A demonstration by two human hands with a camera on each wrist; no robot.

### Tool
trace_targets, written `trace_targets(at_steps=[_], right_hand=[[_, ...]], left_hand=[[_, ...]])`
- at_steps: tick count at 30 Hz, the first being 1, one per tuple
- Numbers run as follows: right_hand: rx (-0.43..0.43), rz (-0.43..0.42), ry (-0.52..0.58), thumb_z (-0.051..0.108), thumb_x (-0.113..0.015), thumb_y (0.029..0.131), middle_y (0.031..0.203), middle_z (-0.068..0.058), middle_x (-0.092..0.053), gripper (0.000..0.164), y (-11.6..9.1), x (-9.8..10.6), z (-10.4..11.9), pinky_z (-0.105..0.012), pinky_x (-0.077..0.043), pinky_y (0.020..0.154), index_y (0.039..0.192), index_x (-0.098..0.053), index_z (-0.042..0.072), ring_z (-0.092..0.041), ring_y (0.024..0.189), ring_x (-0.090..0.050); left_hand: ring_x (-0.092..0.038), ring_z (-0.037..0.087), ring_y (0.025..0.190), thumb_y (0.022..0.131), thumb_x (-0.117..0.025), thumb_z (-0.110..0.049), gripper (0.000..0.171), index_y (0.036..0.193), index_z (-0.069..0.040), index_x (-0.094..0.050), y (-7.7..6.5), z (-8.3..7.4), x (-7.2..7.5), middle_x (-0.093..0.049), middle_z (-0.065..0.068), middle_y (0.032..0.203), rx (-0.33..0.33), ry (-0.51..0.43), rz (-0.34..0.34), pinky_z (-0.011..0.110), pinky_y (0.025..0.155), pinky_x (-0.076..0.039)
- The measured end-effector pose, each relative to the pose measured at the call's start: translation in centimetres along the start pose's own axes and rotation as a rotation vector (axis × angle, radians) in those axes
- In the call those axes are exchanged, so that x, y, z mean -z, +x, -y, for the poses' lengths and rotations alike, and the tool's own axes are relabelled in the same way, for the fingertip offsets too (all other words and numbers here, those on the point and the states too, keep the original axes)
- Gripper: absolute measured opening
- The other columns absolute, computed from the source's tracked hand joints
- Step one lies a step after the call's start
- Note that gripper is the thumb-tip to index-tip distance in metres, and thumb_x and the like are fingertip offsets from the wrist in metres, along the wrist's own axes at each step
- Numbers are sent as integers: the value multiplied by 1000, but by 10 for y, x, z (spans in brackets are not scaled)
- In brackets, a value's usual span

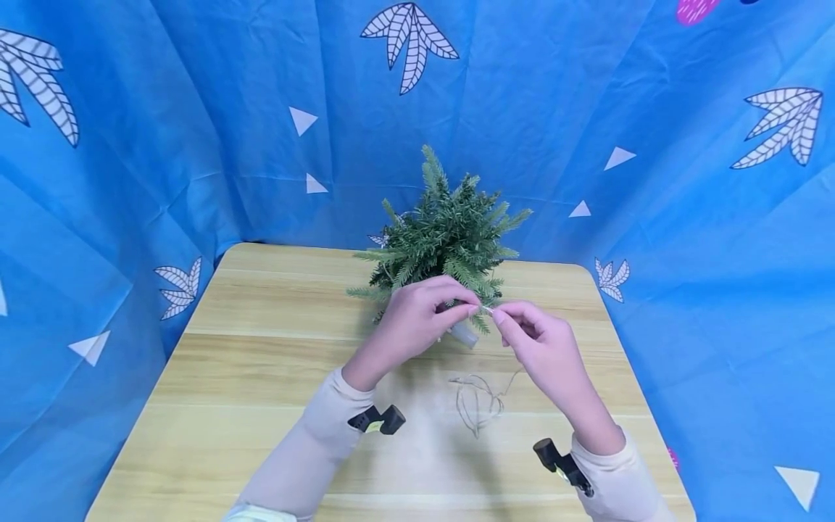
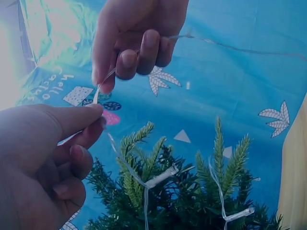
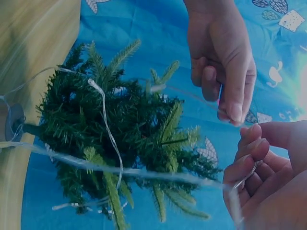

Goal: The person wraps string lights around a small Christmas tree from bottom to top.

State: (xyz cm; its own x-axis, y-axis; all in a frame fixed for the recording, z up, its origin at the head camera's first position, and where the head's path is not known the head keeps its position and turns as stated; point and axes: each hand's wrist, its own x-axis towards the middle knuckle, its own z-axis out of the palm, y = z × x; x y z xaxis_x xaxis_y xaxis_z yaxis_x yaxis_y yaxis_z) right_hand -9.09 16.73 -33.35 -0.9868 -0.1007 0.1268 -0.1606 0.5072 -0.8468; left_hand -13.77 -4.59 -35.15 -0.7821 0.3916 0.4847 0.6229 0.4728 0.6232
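A small artificial pine tree (image 1: 450,232) leans on the table, its greyish base (image 1: 464,335) toward the front. Clear-wired string lights (image 2: 162,176) run over its branches, with small bulbs in clear sleeves. In front of the tree, my left hand (image 1: 414,315) pinches part of the light string between thumb and forefinger. Just to its right, my right hand (image 1: 541,348) pinches the same string between thumb and fingertips, close to the left fingertips. From the right hand the wire (image 2: 230,46) trails away. Fingers partly hide the pinched piece.
A loose tangle of the light wire (image 1: 461,409) lies on the wooden table (image 1: 248,377) below the hands. Blue patterned cloth (image 1: 522,94) hangs behind the table and on both sides. Each sleeve carries a black wrist camera (image 1: 391,419).
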Motion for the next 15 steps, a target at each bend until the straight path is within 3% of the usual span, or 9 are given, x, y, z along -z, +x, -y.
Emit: trace_targets(at_steps=[7, 15], right_hand=[[-35, 20, -46, 39, -63, 100, 81, -7, -66, 22, -3, 15, -9, -29, -47, 52, 109, -73, 21, -19, 61, -55], [-81, 20, -127, 38, -65, 99, 79, -7, -63, 25, -10, 43, -15, -29, -47, 54, 109, -73, 16, -18, 62, -55]], left_hand=[[-48, 3, 62, 98, -68, -34, 11, 103, -28, -75, 4, 7, 5, -67, -18, 99, 96, -26, -42, 25, 62, -45], [-44, 10, 58, 97, -69, -28, 11, 104, -22, -75, 12, 14, 11, -67, -12, 97, 156, -114, -132, 27, 55, -41]])
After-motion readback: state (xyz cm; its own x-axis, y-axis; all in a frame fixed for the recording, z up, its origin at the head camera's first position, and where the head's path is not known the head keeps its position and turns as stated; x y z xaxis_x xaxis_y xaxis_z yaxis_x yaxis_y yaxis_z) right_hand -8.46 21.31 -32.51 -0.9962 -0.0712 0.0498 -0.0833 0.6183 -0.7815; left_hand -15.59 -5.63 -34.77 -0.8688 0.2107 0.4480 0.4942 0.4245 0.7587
